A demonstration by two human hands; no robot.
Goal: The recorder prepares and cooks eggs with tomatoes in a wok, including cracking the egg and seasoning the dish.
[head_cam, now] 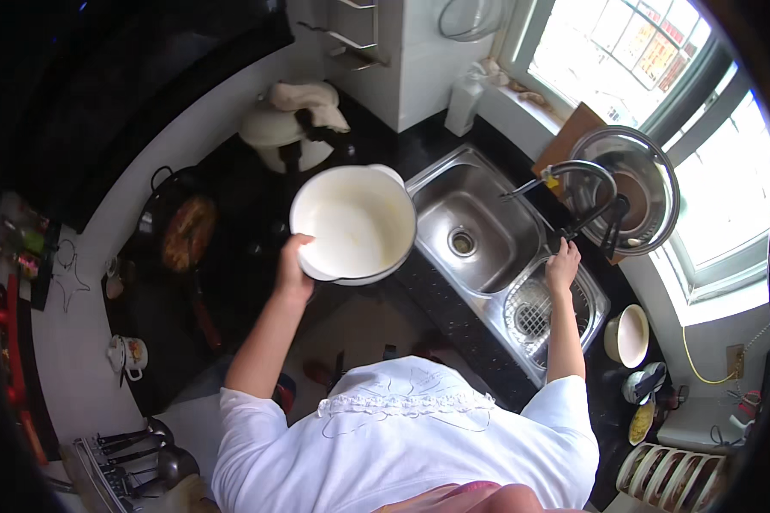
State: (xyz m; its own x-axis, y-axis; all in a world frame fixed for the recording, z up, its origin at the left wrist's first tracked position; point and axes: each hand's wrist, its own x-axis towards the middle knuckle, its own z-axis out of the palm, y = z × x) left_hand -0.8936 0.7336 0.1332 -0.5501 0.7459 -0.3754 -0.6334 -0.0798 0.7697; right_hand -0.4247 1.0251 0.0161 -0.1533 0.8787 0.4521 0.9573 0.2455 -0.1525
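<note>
A white enamel pot (353, 221) with a dark rim is tilted so that I see into it; only some faint marks show inside. My left hand (295, 269) grips it by the near left edge, thumb over the rim. Reaching to the right, my right hand (563, 263) is at the base of the curved metal faucet (581, 168), fingers on its handle. Below the spout is a stainless steel double sink (487, 256), with a drain in the larger basin and a wire rack (529, 304) in the smaller one. No water stream can be made out.
A wok (151, 218) with food sits on the dark stovetop at left. Behind stands a white lidded pot (273, 131) with a cloth. A large steel bowl (664, 186) and a wooden board (568, 134) lean by the window. A cream bowl (627, 336) stands right of the sink.
</note>
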